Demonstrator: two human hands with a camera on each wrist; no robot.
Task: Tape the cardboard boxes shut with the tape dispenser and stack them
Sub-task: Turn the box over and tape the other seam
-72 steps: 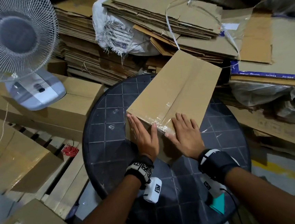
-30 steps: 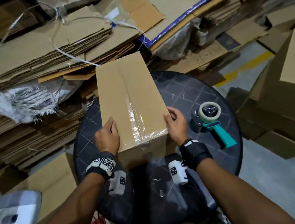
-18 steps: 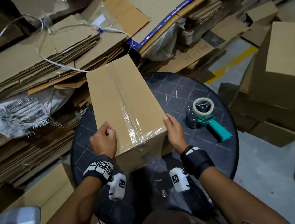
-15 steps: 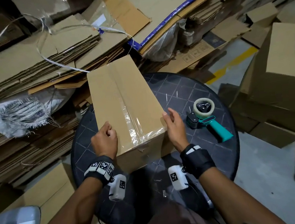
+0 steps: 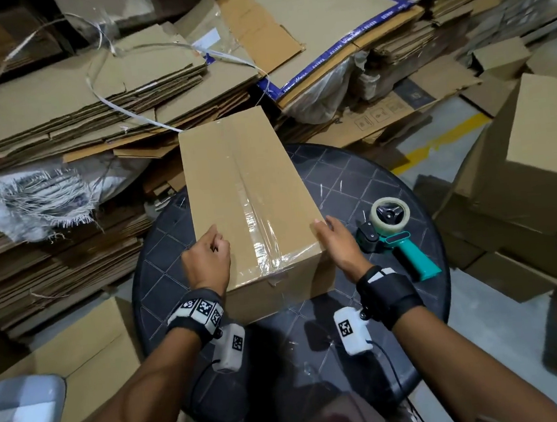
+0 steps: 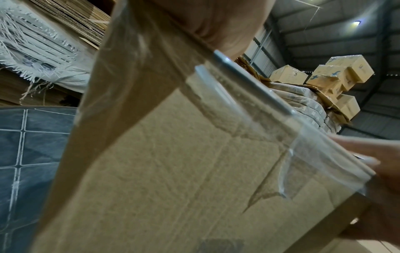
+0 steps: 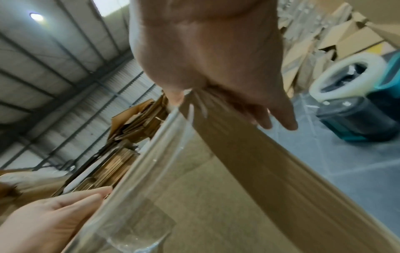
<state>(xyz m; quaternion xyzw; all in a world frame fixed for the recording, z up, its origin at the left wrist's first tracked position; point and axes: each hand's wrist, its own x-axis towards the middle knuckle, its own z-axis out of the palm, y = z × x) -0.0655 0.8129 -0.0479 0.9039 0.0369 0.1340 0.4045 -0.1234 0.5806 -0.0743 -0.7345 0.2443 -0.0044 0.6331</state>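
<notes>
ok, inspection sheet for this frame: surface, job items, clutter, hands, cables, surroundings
Surface: round dark table with a tile-line pattern.
Job's things: cardboard box on the table, clear tape along its top seam and down the near end; teal tape dispenser lies on the table to the box's right, apart from it.
Clutter: small tape scraps on the table near the person.
Grippers: left hand and right hand hold the box's near corners, one on each side.
Cables: thin black leads from the wrist cameras.
Surroundings: flattened cardboard stacks, torn white sack, more boxes at right, yellow floor line.
</notes>
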